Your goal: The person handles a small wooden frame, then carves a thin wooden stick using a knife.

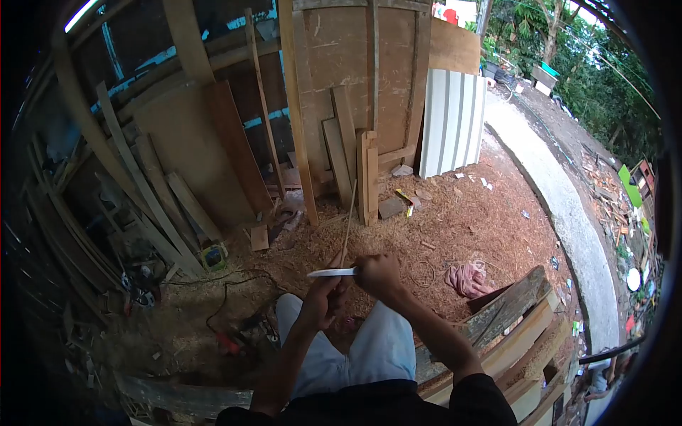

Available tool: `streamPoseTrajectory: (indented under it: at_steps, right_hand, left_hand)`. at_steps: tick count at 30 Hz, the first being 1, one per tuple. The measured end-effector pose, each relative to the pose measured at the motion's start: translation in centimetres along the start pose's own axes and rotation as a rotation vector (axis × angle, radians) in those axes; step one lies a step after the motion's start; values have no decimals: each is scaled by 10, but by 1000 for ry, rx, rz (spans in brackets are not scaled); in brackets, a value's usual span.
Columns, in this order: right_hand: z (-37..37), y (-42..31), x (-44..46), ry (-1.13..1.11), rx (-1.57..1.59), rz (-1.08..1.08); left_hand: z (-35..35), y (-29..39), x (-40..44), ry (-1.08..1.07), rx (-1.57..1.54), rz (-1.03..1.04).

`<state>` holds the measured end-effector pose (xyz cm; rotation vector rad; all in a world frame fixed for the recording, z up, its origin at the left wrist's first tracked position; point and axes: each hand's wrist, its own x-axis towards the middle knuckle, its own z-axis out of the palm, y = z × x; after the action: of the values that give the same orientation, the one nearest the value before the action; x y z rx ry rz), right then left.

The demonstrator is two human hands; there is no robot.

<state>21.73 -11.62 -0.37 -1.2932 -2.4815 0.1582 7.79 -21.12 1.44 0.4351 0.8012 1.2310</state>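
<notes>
"How were the hands set?"
"Close together. The left hand gripped a thin stick, apparently to steady it; the right hand clenched a pale-bladed tool crossing the stick's near end."
"Touching it?"
"Couldn't tell. The stick angled forward above the lap, probably for clearance. Beyond, planks leaned upright, likely saving ground."
</notes>
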Motion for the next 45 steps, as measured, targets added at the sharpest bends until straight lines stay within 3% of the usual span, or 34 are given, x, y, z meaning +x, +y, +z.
streamPoseTrajectory:
  at_steps: [2,6,12,16,18,23,30,34,39,41,43,45]
  right_hand:
    - [4,-4,-8,105,147,-44]
    - [-19,17,16,84,-3,213]
    - [-19,-2,3,-2,-36,51]
    - [-10,12,6,134,69,-15]
    - [-17,28,24,94,8,249]
    - [-18,66,44,274,-85,356]
    - [-11,-7,-7,-109,9,3]
    - [-8,-12,-15,-22,100,-18]
    - [-19,-7,6,72,71,86]
    - [-11,19,29,34,-14,264]
    - [-19,55,50,207,-86,437]
    - [-32,60,49,225,-66,383]
  left_hand:
    - [7,2,-5,-83,-12,12]
    - [12,-7,-15,-41,74,-71]
    - [8,-11,-8,-30,-11,-84]
    - [11,-12,-14,7,58,-71]
    - [13,-13,-19,22,104,-73]
    - [3,-19,-20,-25,40,-174]
    - [6,-1,-8,-166,-112,-100]
    - [6,-3,-10,-32,-72,-126]
    - [11,4,-11,-24,59,-31]
    - [13,5,-19,-81,45,-33]
    - [13,-4,-27,-94,56,-77]
    - [9,-10,-32,-145,74,-116]
